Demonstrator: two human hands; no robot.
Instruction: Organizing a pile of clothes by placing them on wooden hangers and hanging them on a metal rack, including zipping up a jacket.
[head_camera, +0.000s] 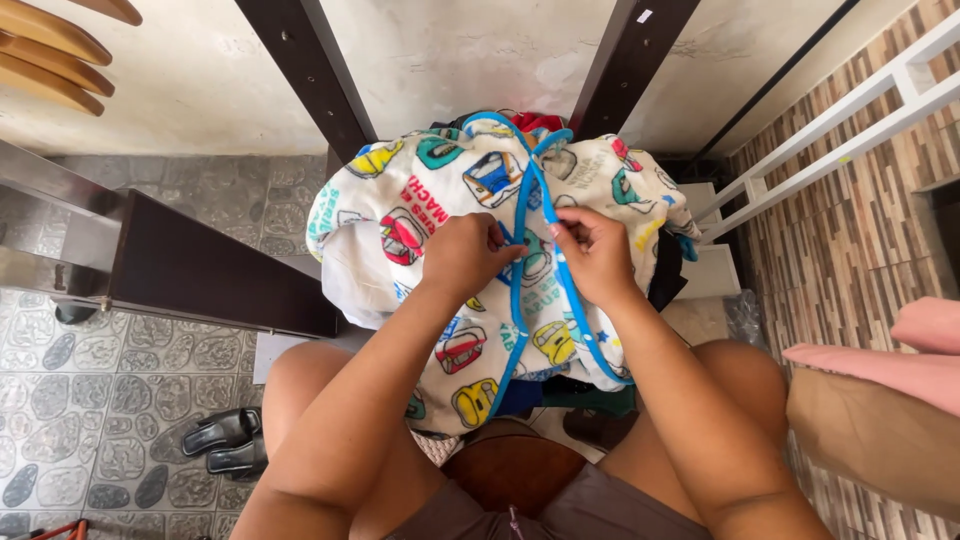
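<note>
Black sandals (225, 441) on patterned grey floor tiles (60, 390), bottom left. Dark wood panel (215, 270) at left, w/ two dark posts (305, 70) going up in front of pale wall (450, 55). White rails (850, 125) at right, pink cloth (915, 350) near right edge.

A white fleece blanket (480, 230) printed with colourful cartoon vehicles and edged in blue trim is held bunched over a clothes pile, its two blue edges drawn together at the middle.
</note>
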